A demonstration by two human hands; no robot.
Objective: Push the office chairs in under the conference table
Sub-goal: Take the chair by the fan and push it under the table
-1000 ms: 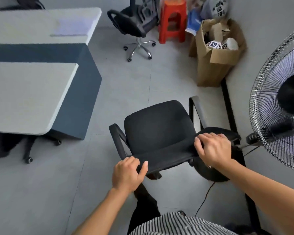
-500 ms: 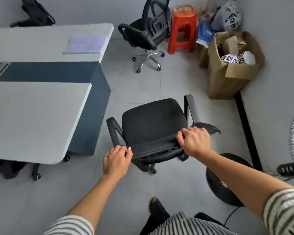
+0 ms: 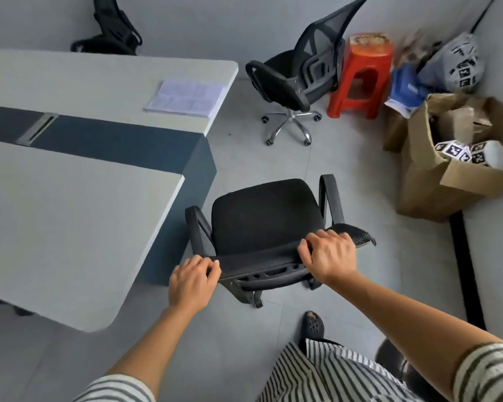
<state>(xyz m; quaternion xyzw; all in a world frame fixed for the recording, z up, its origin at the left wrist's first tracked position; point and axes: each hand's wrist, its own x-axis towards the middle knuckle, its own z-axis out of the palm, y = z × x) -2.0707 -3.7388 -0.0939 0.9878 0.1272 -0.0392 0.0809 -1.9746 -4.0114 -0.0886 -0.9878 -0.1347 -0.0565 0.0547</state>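
my left hand (image 3: 192, 281) curled on near chair (image 3: 263, 219) backrest top, lower centre; my right hand (image 3: 330, 255) clamped on same backrest | conference table (image 3: 70, 216) at left, chair beside its end

Both hands, left hand (image 3: 192, 281) and right hand (image 3: 329, 256), clasp the office chair (image 3: 262, 224) backrest beside the conference table (image 3: 70, 213).

Three office chairs (image 3: 262, 221) (image 3: 296, 79) (image 3: 114, 30), one conference table (image 3: 70, 227), one stool (image 3: 360, 74), two hands (image 3: 190, 282) (image 3: 330, 256).

Chair (image 3: 262, 224) right of table (image 3: 70, 221) — stool (image 3: 360, 76) behind.
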